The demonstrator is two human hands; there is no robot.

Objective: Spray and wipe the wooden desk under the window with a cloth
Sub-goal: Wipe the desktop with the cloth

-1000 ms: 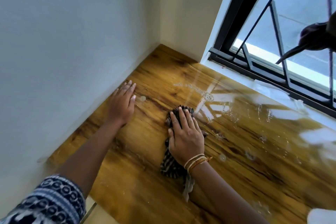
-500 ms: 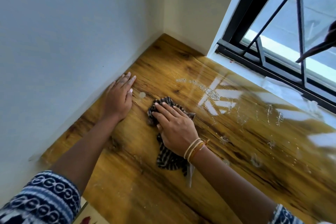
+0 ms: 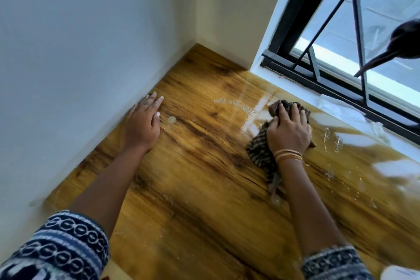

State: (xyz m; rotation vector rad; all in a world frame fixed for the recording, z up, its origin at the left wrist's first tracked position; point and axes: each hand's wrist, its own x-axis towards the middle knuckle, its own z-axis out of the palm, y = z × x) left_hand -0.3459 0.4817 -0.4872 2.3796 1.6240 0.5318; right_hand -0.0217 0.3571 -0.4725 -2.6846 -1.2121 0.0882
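Observation:
The glossy wooden desk point(image 3: 200, 179) fills the corner below the window. My right hand point(image 3: 288, 130) presses a dark striped cloth point(image 3: 261, 150) onto the desk close to the window sill; the cloth's tail trails back under my wrist. A foamy wet streak point(image 3: 236, 103) lies on the wood just left of the cloth. My left hand point(image 3: 143, 123) rests flat on the desk against the left wall, fingers apart and holding nothing, with a small wet spot point(image 3: 171, 119) beside its thumb.
White walls point(image 3: 91, 52) close the desk in on the left and at the back corner. The black-framed window with metal bars point(image 3: 354, 61) runs along the right above a white sill point(image 3: 341, 107). A white object point(image 3: 400, 274) shows at the bottom right corner.
My right hand has swept the cloth from the middle of the desk, near my left hand, to the right and up toward the window sill. My left hand has stayed flat by the wall.

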